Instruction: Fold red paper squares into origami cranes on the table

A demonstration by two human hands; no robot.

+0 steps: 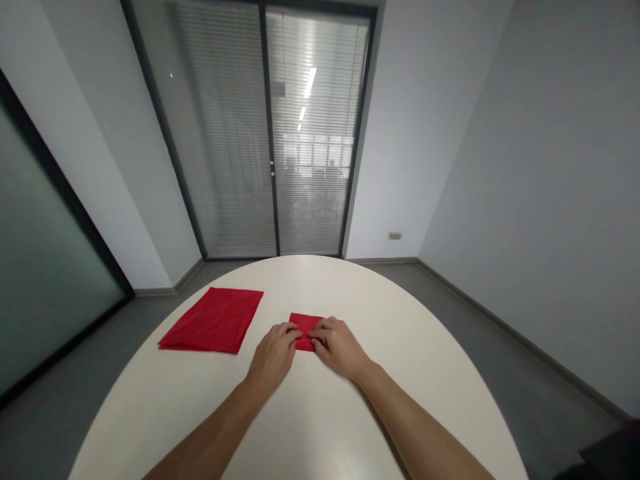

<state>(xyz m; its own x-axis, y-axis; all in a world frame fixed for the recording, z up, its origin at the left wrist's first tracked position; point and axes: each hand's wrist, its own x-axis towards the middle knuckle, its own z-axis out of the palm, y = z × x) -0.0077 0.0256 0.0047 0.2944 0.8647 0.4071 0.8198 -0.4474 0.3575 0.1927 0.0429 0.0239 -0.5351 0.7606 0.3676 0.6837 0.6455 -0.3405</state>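
A small folded red square [306, 322], of thin paper or cloth, lies flat on the white table [400, 373] in front of me. On its left side is my left hand [275, 347], fingers bent and pinched together on the square's surface. My right hand [338, 341] mirrors it from the right, its thumb and fingertips closed on the red material near the middle. The fingertips of both hands almost meet there. Part of the square is hidden beneath my fingers.
Left of my hands lies a larger stack of red sheets [213, 321], slightly creased. The table has a rounded edge. Beyond it stand a glass door [315, 200] with blinds and pale walls. A dark object [613, 453] shows at the lower right.
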